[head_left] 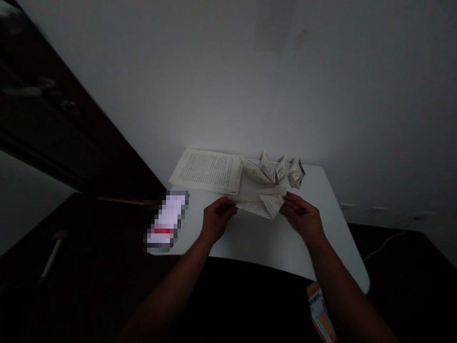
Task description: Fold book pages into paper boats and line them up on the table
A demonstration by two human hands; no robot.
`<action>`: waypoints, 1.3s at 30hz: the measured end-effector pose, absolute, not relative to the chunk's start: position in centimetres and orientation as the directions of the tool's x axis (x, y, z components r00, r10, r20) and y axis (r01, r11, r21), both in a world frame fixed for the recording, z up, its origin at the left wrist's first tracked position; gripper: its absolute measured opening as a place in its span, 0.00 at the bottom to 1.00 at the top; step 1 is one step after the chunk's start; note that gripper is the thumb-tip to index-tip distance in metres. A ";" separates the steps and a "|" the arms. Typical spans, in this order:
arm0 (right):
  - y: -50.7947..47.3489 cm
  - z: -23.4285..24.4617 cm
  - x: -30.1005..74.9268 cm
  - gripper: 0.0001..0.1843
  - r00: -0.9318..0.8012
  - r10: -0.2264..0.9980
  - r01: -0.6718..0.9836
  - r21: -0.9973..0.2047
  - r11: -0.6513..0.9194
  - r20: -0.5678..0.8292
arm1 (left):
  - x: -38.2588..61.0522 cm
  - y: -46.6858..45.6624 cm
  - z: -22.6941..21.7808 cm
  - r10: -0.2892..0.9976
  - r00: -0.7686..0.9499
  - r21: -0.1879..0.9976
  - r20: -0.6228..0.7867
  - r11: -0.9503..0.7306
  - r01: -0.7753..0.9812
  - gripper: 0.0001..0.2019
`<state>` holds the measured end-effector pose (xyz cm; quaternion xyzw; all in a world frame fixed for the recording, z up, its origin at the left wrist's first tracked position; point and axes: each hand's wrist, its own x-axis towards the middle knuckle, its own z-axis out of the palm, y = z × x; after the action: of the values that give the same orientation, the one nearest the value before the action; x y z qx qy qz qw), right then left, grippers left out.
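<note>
Between my two hands is a partly folded sheet of printed paper [255,206], held just above the table. My left hand [218,216] pinches its left end, and my right hand [303,215] grips its right end. A triangular flap slants down on the paper's right half, and a narrow strip runs along its top edge. Just behind it stand several folded paper pieces [267,167] with pointed tips, made of similar printed paper. To their left lies a stack of printed pages [209,170].
The white table [278,252] stands against a pale wall. A phone [167,221], blurred out, lies at its left edge. Below the front edge on the right is an orange and white box [321,312]. A dark door [53,109] is at the left, and a cable [385,243] hangs at the right.
</note>
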<state>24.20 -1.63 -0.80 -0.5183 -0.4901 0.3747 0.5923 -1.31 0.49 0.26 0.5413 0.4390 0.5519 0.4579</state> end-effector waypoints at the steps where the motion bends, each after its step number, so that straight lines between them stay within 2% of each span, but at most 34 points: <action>1: -1.7 -0.7 24.3 0.17 0.244 0.954 0.067 -0.985 0.160 0.172 | -1.3 0.5 0.3 0.983 0.018 0.982 0.185 -0.184 -0.041 0.07; 7: -2.1 -0.2 24.6 0.12 0.310 0.923 0.224 -0.961 0.161 0.227 | -1.4 0.7 0.3 0.990 0.025 0.989 0.142 -0.141 -0.054 0.08; 12: -2.1 -0.1 24.6 0.09 0.312 0.919 0.214 -0.960 0.179 0.241 | -1.5 0.7 0.7 0.988 0.058 0.989 0.146 -0.144 -0.040 0.08; 17: -2.1 0.0 24.6 0.06 0.293 0.922 0.248 -0.952 0.181 0.252 | -1.6 0.5 1.2 0.984 0.042 0.980 0.172 -0.175 0.091 0.08; 25: -2.0 -0.2 24.4 0.08 0.238 0.914 0.309 -0.918 0.249 0.328 | -1.4 0.5 1.0 0.978 -0.038 0.941 0.205 -0.186 0.284 0.08; 30: -1.7 -0.5 24.7 0.10 0.125 0.908 0.507 -0.812 0.288 0.400 | -1.2 0.5 0.5 0.957 -0.072 0.844 0.280 -0.210 0.493 0.07; 34: -1.6 -0.5 25.1 0.11 0.028 0.897 0.662 -0.680 0.314 0.441 | -0.9 0.5 0.7 0.919 0.023 0.649 0.393 -0.296 0.701 0.08; 36: -1.6 -0.4 25.1 0.11 0.006 0.894 0.716 -0.626 0.309 0.447 | -0.8 0.5 0.7 0.914 0.084 0.560 0.397 -0.314 0.767 0.07; 39: -1.7 -0.4 25.1 0.12 0.002 0.897 0.770 -0.573 0.280 0.441 | -0.6 0.4 0.7 0.920 0.124 0.489 0.371 -0.308 0.816 0.08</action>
<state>25.09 -1.74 -0.38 -0.5942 -0.7016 0.0827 0.3844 -0.60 0.41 0.72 0.7452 0.5825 0.3138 0.0826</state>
